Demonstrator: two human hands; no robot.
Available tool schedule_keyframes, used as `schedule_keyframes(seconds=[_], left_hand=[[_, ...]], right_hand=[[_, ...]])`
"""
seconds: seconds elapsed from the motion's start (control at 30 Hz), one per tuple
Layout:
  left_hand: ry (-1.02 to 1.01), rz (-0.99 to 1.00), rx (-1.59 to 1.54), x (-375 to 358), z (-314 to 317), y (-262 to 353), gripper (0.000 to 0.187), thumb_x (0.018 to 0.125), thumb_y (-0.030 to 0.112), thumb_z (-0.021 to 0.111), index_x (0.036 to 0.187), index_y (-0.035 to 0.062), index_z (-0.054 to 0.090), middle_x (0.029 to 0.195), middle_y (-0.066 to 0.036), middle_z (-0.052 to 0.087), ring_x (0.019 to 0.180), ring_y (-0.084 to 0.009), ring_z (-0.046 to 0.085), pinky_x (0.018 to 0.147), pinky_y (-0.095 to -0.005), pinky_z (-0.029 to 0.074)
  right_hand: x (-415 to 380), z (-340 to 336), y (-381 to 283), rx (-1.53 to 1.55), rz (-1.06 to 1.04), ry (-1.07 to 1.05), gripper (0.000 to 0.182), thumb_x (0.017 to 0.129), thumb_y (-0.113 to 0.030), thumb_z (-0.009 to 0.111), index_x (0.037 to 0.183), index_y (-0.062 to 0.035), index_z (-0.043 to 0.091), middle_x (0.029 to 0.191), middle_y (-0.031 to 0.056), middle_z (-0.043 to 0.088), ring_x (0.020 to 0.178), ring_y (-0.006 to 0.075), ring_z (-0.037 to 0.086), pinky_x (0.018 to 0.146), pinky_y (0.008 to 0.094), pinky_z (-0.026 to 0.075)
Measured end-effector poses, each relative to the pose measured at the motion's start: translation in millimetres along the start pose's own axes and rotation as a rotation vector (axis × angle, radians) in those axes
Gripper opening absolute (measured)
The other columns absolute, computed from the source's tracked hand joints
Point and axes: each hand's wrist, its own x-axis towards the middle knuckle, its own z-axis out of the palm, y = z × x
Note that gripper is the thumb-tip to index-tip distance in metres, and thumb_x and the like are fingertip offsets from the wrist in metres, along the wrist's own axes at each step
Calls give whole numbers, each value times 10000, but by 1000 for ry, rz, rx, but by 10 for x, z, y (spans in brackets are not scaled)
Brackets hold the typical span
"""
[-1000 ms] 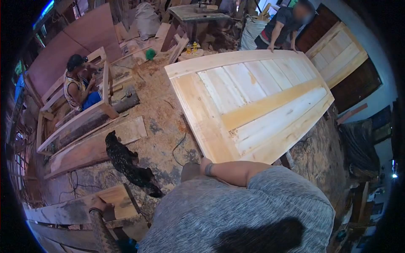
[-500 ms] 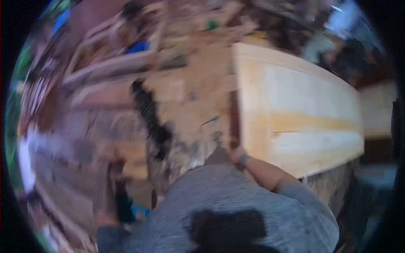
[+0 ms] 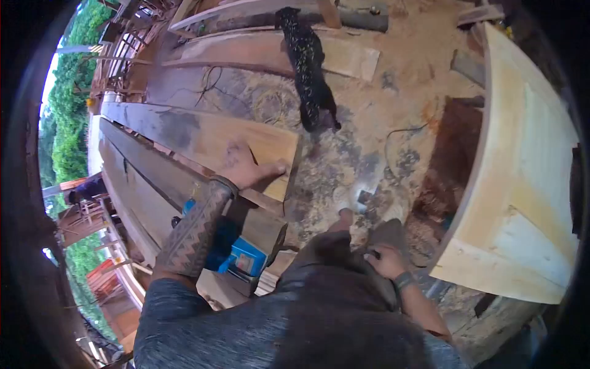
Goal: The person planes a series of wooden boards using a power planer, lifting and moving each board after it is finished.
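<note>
My left hand point(image 3: 244, 167) lies on the end of a wide wooden plank point(image 3: 206, 138), with fingers spread and thumb out. A patterned tattoo covers that forearm. My right hand point(image 3: 386, 261) is low in front of my thigh, fingers curled. A small dark piece shows at its fingertips, too small to name. Below the plank, a blue box point(image 3: 248, 257) sits near my left side. To my right a large pale wooden panel point(image 3: 522, 166) stands apart from my right hand.
A black dog point(image 3: 307, 71) speckled with sawdust is on the littered floor ahead. Several boards point(image 3: 138, 172) run off to the left. A thin cord point(image 3: 388, 144) lies on the ground. Timber framing point(image 3: 126, 43) and greenery point(image 3: 77, 98) are at the far left.
My view has turned left and sharpened. My left hand has come up from low at the side onto the plank. My right hand now appears lower, farther from the pale panel.
</note>
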Motion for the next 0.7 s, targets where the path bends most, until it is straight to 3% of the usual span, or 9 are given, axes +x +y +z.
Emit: schedule_keyframes(seconds=[0.03,0.1,0.17,0.23,0.3,0.37,0.43,0.53,0.7], left_hand=[[61,30,65,17,175,-30,1340,704,764,822,1524,-148,281,1511,-407,432,1456,-523,412,1189,-537,381],[-180,-100,-34,-75,-368,382,1362,708,683,866,1577,-134,208,1510,-390,445,1461,-487,428,1227,-493,354],[-238,-154,-101,-41,-356,422,1328,723,561,920,1595,-124,189,1532,-361,444,1476,-451,429,1247,-467,334],[-216,-118,-325,-39,-250,300,1306,721,417,953,1618,-112,165,1578,-318,424,1484,-395,433,1247,-442,331],[-185,-129,-404,-28,-300,370,1305,712,294,970,1638,-100,140,1619,-277,402,1498,-346,422,1247,-420,327],[-184,-204,-382,-120,-335,515,1318,696,192,973,1655,-89,113,1653,-237,379,1517,-305,398,1247,-403,323],[-178,-130,-328,-111,-298,344,1331,693,258,989,1627,-142,130,1637,-235,407,1484,-308,450,1226,-397,364],[-155,-221,-483,-161,-271,208,1479,595,308,1042,1671,-55,94,1689,-233,330,1572,-304,315,1234,-426,356],[-157,-224,-528,-191,-253,175,1542,572,391,1048,1677,-40,63,1718,-212,274,1585,-308,285,1245,-453,331]], right_hand=[[66,35,195,120,-4,13,489,958,-472,693,1289,-114,727,1372,193,683,1309,423,601,1157,544,401],[55,430,992,-83,-26,117,511,960,-454,705,1349,-123,698,1361,198,691,1307,447,600,1174,550,389],[-18,355,1078,186,264,-158,583,943,-436,738,1431,-132,641,1486,231,597,1395,465,521,1211,537,359],[-373,1250,2158,-190,24,-3,633,933,-431,745,1485,-159,599,1626,262,429,1491,464,406,1248,526,305],[-446,1177,1971,184,242,-15,609,939,-465,709,1460,-161,623,1684,256,326,1544,448,312,1272,562,238],[-505,1287,2071,155,255,80,597,930,-483,704,1422,-149,645,1656,261,368,1539,448,312,1266,595,223],[-590,1345,2146,114,258,125,590,919,-495,706,1378,-126,663,1631,260,404,1534,446,313,1259,617,217],[-410,1313,2245,29,166,150,589,909,-504,714,1331,-95,677,1601,250,443,1520,439,327,1241,625,231],[-335,1393,2313,-1,124,241,583,911,-512,712,1338,-115,685,1563,235,492,1483,420,385,1200,606,287]])
